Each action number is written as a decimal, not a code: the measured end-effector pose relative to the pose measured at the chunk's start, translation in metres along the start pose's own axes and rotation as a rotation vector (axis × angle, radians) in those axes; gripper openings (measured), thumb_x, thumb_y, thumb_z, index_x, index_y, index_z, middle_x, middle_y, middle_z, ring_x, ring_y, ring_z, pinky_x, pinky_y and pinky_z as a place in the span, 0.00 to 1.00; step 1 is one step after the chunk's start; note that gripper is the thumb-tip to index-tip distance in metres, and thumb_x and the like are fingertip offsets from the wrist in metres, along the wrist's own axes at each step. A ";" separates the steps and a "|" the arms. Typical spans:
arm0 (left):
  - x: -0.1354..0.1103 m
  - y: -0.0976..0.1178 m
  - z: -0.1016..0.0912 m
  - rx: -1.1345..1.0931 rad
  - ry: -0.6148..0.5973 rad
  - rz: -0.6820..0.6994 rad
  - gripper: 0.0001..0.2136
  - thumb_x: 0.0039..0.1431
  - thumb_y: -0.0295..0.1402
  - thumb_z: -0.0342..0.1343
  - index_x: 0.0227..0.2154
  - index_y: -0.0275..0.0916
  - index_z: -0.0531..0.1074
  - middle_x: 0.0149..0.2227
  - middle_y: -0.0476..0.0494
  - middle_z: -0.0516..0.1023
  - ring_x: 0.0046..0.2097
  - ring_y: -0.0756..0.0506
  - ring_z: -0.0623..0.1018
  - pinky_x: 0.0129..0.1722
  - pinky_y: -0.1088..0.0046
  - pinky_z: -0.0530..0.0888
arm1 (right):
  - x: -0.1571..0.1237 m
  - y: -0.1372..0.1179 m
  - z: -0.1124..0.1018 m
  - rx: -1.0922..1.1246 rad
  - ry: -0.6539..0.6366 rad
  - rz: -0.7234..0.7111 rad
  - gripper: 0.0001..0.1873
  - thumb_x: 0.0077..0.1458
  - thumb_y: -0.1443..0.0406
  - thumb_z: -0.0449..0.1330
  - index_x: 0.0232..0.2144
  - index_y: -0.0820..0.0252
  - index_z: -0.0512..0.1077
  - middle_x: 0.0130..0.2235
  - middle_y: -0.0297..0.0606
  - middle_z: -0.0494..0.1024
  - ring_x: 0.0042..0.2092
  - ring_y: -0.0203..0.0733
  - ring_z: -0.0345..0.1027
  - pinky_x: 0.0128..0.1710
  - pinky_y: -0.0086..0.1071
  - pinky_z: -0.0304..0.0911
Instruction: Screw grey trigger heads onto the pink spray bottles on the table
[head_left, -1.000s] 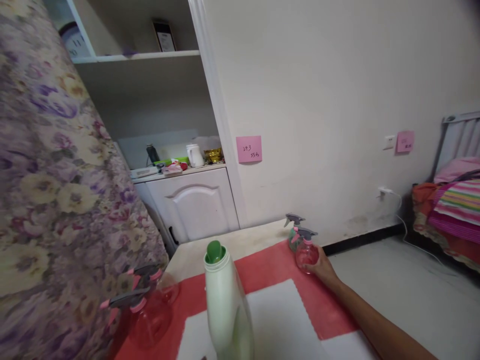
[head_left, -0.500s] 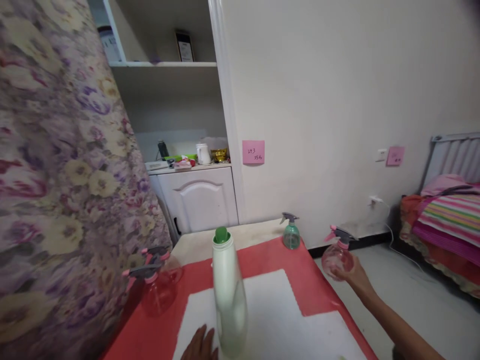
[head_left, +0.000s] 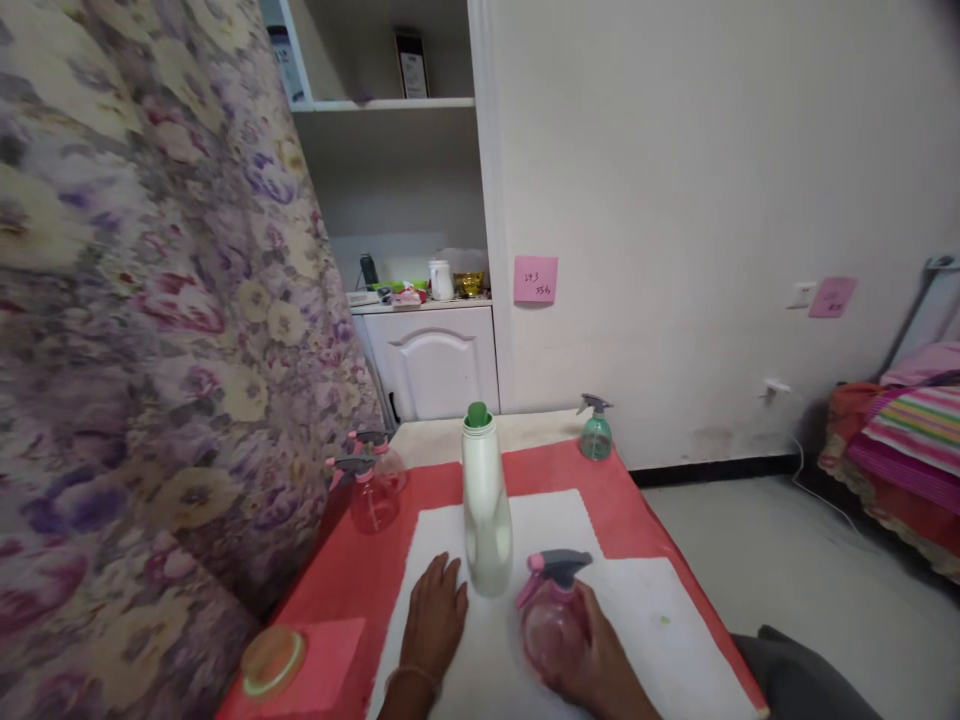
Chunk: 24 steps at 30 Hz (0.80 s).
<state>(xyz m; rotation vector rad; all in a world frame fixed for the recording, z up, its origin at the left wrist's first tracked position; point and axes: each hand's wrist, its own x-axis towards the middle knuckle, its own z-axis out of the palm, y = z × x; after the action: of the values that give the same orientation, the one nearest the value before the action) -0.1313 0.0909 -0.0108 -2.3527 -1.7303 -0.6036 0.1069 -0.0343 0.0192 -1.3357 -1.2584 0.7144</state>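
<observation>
In the head view my right hand (head_left: 604,660) is wrapped round a clear pink spray bottle (head_left: 551,635) with a grey and pink trigger head, over the white sheet (head_left: 645,620). My left hand (head_left: 436,615) rests palm down on the sheet, fingers stretched out, holding nothing. Just beyond both hands stands a tall pale green detergent bottle (head_left: 487,510), upright and uncapped, with a green spout in its neck. Back left stand two more pink spray bottles, a nearer one (head_left: 373,502) partly covering a farther one (head_left: 391,466). A green spray bottle (head_left: 596,437) stands at the back right.
A red cloth (head_left: 442,488) covers most of the table. At the near left, a round lid-like object (head_left: 274,660) lies on a pinkish-red block (head_left: 334,655). A floral curtain (head_left: 187,350) hangs along the left side. Behind are a white cabinet (head_left: 442,365) and a wall.
My right hand has brought the pink spray bottle from beyond the table's right edge to over the white sheet. The view has tilted down and turned left, showing more of my left hand.
</observation>
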 end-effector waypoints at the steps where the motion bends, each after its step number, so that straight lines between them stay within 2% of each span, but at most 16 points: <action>1: 0.000 -0.001 0.001 -0.006 0.006 0.002 0.19 0.64 0.32 0.43 0.53 0.34 0.72 0.58 0.33 0.73 0.61 0.38 0.71 0.60 0.57 0.67 | -0.004 -0.006 0.010 -0.001 -0.015 0.008 0.42 0.32 0.67 0.67 0.53 0.53 0.60 0.51 0.42 0.77 0.53 0.56 0.72 0.54 0.44 0.68; 4: -0.001 -0.003 0.004 -0.028 0.024 0.003 0.18 0.64 0.32 0.44 0.53 0.36 0.71 0.59 0.35 0.73 0.61 0.38 0.71 0.60 0.57 0.67 | -0.010 -0.015 0.029 0.022 0.026 0.008 0.34 0.40 0.64 0.65 0.52 0.55 0.61 0.48 0.43 0.78 0.49 0.53 0.74 0.51 0.40 0.70; 7: -0.002 -0.003 0.007 -0.059 0.038 -0.003 0.19 0.63 0.33 0.45 0.53 0.34 0.71 0.58 0.33 0.73 0.61 0.37 0.71 0.60 0.54 0.68 | -0.010 -0.010 0.033 0.077 0.054 -0.038 0.29 0.46 0.62 0.62 0.52 0.58 0.63 0.48 0.44 0.78 0.50 0.51 0.74 0.52 0.38 0.70; 12: -0.001 -0.006 0.007 -0.134 0.050 -0.008 0.19 0.62 0.34 0.46 0.51 0.35 0.72 0.58 0.32 0.73 0.61 0.36 0.71 0.60 0.51 0.68 | -0.013 0.015 0.031 0.072 0.036 -0.035 0.41 0.36 0.68 0.64 0.56 0.59 0.61 0.57 0.46 0.74 0.59 0.55 0.67 0.58 0.40 0.65; 16: -0.003 -0.005 -0.003 -0.204 0.058 -0.038 0.17 0.60 0.34 0.48 0.48 0.36 0.74 0.56 0.34 0.75 0.58 0.37 0.74 0.58 0.54 0.71 | -0.012 0.028 0.029 0.077 0.003 -0.014 0.44 0.34 0.69 0.65 0.57 0.57 0.62 0.57 0.44 0.74 0.59 0.56 0.67 0.59 0.44 0.64; 20: -0.024 0.016 -0.029 -0.320 0.067 -0.078 0.18 0.63 0.36 0.44 0.49 0.36 0.73 0.54 0.36 0.77 0.55 0.41 0.77 0.56 0.61 0.75 | -0.010 0.029 0.029 0.102 -0.014 -0.023 0.44 0.34 0.69 0.68 0.57 0.52 0.65 0.56 0.41 0.75 0.58 0.57 0.68 0.56 0.43 0.67; 22: -0.039 0.035 -0.045 -0.644 -0.001 -0.149 0.16 0.62 0.39 0.48 0.47 0.39 0.73 0.50 0.39 0.80 0.52 0.42 0.79 0.54 0.64 0.76 | -0.011 0.028 0.030 0.124 -0.009 -0.031 0.44 0.34 0.68 0.69 0.57 0.53 0.65 0.56 0.41 0.75 0.58 0.57 0.68 0.55 0.42 0.68; 24: -0.055 0.055 -0.056 -0.838 -0.064 -0.194 0.16 0.60 0.42 0.51 0.45 0.40 0.74 0.47 0.40 0.81 0.50 0.41 0.79 0.53 0.64 0.76 | -0.013 0.028 0.032 0.144 0.005 -0.014 0.43 0.36 0.67 0.69 0.58 0.53 0.64 0.56 0.42 0.75 0.57 0.56 0.70 0.54 0.41 0.69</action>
<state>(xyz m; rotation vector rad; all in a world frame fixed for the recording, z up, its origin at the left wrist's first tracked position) -0.1055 0.0054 0.0237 -2.7083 -2.0155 -1.5559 0.0815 -0.0314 -0.0174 -1.2095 -1.1881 0.7770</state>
